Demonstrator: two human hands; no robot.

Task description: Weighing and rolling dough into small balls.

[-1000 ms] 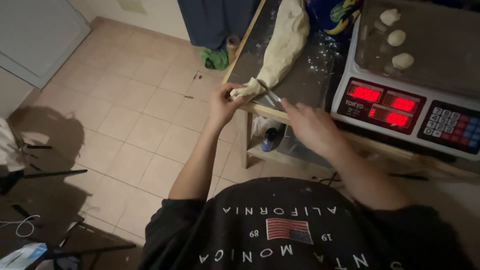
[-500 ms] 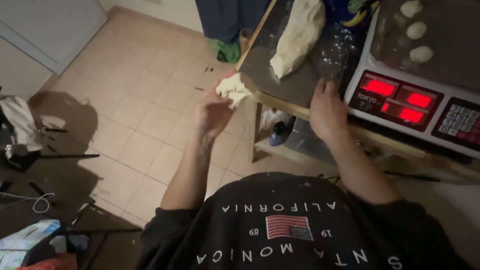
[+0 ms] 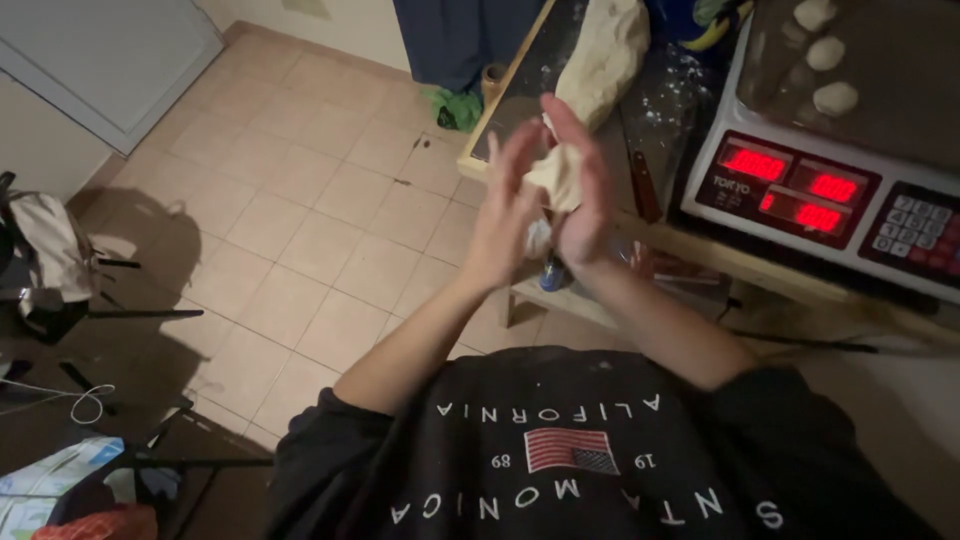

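dough piece (image 3: pixel 556 172): soft, pale, matt | big dough lump (image 3: pixel 605 55): smooth, floury | table (image 3: pixel 520 100): dark top dusted with flour, light wood edge | scale (image 3: pixel 830 190): white plastic, shiny | floor (image 3: pixel 300 210): smooth beige tiles | shirt (image 3: pixel 560 460): black cloth

Room is left toward nine o'clock above the tiled floor (image 3: pixel 300 230). Toward twelve o'clock the dough mass (image 3: pixel 605 55) blocks, toward two o'clock the scale (image 3: pixel 800 190) on the tabletop (image 3: pixel 520 100).

We count three dough balls (image 3: pixel 826 54) on one scale (image 3: pixel 830 200), one large dough mass (image 3: pixel 605 55), and one piece (image 3: pixel 558 172) between our two hands.
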